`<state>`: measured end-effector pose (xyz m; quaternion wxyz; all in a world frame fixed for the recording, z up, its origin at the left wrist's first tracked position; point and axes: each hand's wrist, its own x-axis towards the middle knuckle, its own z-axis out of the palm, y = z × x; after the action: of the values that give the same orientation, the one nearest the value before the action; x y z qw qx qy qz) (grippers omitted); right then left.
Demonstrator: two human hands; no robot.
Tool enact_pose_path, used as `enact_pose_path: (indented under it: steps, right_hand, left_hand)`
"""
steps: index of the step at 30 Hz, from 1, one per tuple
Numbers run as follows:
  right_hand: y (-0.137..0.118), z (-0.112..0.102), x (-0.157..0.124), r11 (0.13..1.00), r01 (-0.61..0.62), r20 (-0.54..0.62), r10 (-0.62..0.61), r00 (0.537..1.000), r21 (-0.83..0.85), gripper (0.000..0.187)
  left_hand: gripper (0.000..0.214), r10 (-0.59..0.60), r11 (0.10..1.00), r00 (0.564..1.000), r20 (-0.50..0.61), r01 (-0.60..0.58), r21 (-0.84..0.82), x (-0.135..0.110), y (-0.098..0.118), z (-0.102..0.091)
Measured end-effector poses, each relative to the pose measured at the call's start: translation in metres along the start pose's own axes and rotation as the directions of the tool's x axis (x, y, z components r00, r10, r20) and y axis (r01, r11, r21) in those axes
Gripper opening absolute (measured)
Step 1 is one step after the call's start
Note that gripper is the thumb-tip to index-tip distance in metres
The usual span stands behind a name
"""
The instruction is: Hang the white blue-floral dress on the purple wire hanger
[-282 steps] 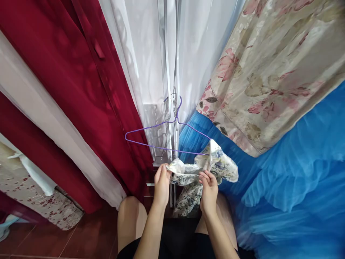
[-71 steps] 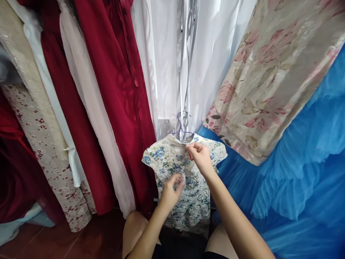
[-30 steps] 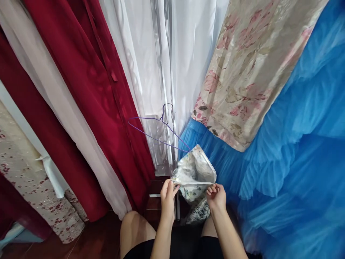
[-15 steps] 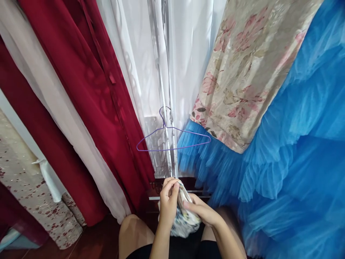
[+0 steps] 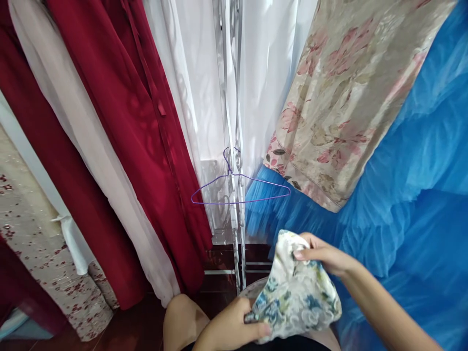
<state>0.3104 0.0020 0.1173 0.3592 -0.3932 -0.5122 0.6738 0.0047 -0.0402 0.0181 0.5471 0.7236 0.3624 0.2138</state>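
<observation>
A white garment (image 5: 296, 297) with a blue and yellow-green floral print is spread between my hands, above my lap. Its exact kind is not clear from how it is folded. My left hand (image 5: 237, 324) grips its lower left edge, where a small dark strip shows by the fingers. Thumb on top, my right hand (image 5: 321, 253) pinches the garment near its upper edge; the fingers behind are hidden by the cloth. Ahead of both hands, a purple wire hanger (image 5: 241, 202) hangs bare on a pale metal stand (image 5: 236, 243).
Long red dresses (image 5: 146, 161) and pale ones hang at the left. White fabric (image 5: 204, 63) hangs behind the stand. On the right are a beige floral dress (image 5: 340, 112) and a blue tulle gown (image 5: 413, 224) that spreads close to my right arm. The floor (image 5: 127, 326) is dark tile.
The garment was bunched between my close-set hands and is now spread out. My right hand has moved up and right, my left hand down. The view has shifted slightly left.
</observation>
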Motion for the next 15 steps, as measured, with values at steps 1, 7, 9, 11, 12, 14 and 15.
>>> enact_pose_path:
  steps: [1,7,9,11,12,14,15]
  right_hand:
    - [-0.011,-0.013,0.005,0.996,0.038,-0.029,-0.041,0.999,-0.077,0.029]
    - [-0.077,-0.088,0.066,0.918,0.319,-0.438,-0.392,0.809,-0.234,0.017]
    - [-0.1,-0.1,0.096,0.896,0.385,-0.445,-0.445,0.778,-0.223,0.015]
    - [-0.12,-0.103,0.127,0.912,0.37,-0.407,-0.41,0.817,-0.175,0.016]
    - [-0.127,-0.1,0.14,0.925,0.346,-0.379,-0.379,0.844,-0.156,0.017]
    - [-0.134,-0.091,0.164,0.95,0.274,-0.311,-0.308,0.899,-0.149,0.02]
    - [-0.134,-0.084,0.173,0.961,0.225,-0.268,-0.262,0.927,-0.159,0.022]
  left_hand:
    - [0.039,-0.008,0.997,1.0,-0.027,0.01,0.079,0.001,0.005,-0.009]
    - [0.033,0.201,0.931,0.943,-0.267,-0.099,0.35,0.023,0.057,-0.056]
    - [0.031,0.306,0.886,0.906,-0.292,-0.159,0.437,0.033,0.076,-0.063]
    - [0.031,0.369,0.866,0.875,-0.315,-0.201,0.458,0.04,0.092,-0.069]
    - [0.033,0.373,0.876,0.87,-0.322,-0.216,0.431,0.041,0.098,-0.073]
    - [0.038,0.335,0.92,0.882,-0.331,-0.23,0.317,0.041,0.103,-0.083]
    - [0.04,0.302,0.943,0.893,-0.333,-0.228,0.244,0.038,0.102,-0.088]
